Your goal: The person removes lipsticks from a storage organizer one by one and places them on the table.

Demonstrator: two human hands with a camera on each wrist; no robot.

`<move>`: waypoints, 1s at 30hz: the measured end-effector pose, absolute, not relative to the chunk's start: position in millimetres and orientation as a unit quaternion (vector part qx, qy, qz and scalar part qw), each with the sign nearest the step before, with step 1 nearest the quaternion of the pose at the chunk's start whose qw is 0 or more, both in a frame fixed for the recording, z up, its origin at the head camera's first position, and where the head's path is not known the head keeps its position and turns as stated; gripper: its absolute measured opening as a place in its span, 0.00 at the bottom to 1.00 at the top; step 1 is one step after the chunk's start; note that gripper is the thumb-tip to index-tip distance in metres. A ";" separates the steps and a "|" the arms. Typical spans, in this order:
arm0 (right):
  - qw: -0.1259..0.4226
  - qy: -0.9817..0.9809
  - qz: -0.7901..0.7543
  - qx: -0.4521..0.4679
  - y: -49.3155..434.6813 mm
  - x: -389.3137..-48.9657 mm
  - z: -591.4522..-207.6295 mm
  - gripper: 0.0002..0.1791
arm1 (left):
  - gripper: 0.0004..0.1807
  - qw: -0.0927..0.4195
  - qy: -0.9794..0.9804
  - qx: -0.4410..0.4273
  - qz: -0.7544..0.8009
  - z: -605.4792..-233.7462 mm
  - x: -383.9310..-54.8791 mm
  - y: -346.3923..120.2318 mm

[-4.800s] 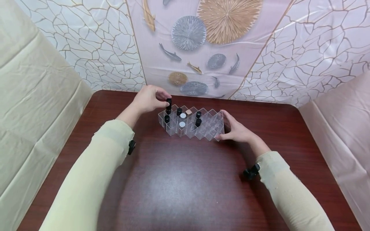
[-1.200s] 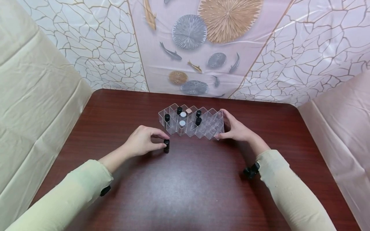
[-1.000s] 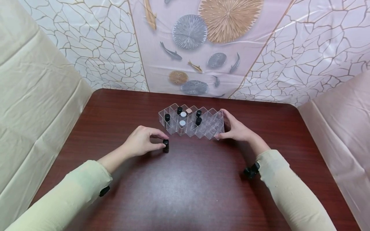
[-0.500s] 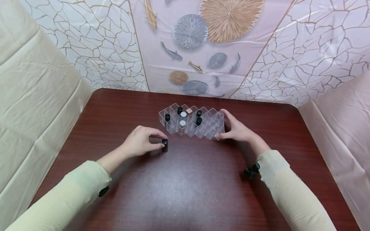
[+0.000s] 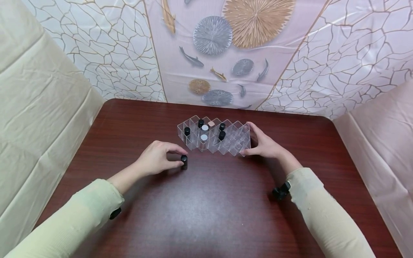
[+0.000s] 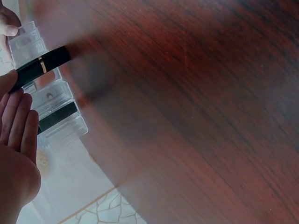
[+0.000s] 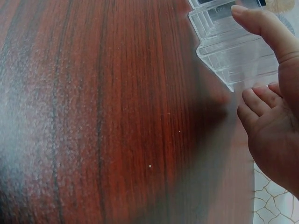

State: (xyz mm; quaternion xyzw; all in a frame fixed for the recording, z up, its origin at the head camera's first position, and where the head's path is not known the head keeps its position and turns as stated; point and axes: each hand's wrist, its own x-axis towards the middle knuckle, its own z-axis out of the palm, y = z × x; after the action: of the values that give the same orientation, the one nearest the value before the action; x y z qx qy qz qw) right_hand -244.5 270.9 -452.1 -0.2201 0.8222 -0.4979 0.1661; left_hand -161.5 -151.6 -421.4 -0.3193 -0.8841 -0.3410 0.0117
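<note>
My left hand (image 5: 158,157) pinches a black lipstick tube (image 5: 184,162) by its upper end, between thumb and fingertips. The tube stands upright in front of the clear lipstick organizer's (image 5: 230,141) left end, at the table surface. A thin gold band rings the lipstick (image 6: 56,57) in the left wrist view. My right hand (image 5: 266,146) grips the organizer's right end, thumb in front and fingers behind. Several tubes stand in its left and middle slots: black-capped ones (image 5: 187,131), two with white tops (image 5: 204,137) and one with a pinkish top (image 5: 211,124).
The dark red-brown table (image 5: 206,208) spreads out in front of the organizer. A patterned cloth backdrop (image 5: 209,71) rises behind the table's rear edge, and pale cloth (image 5: 42,96) hangs at both sides. A small black device (image 5: 280,191) is worn on each wrist.
My left hand has brought the lipstick out of the organizer's left rear slot and forward to the table. Lately it has shifted slightly left and is now nearly still. The right hand has stayed put.
</note>
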 end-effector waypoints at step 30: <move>0.165 0.826 -0.493 -0.217 270.5 -243.3 -450.8 0.60 | 0.30 -0.040 -0.903 -0.280 -0.322 -370.5 -209.1 -161.0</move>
State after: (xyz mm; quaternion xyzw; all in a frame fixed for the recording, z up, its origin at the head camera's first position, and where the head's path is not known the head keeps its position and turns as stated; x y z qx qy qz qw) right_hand -243.3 270.5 -450.8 -0.2170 0.8262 -0.4930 0.1652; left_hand -209.1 -161.0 -370.5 -0.2801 -0.9034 -0.3224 -0.0396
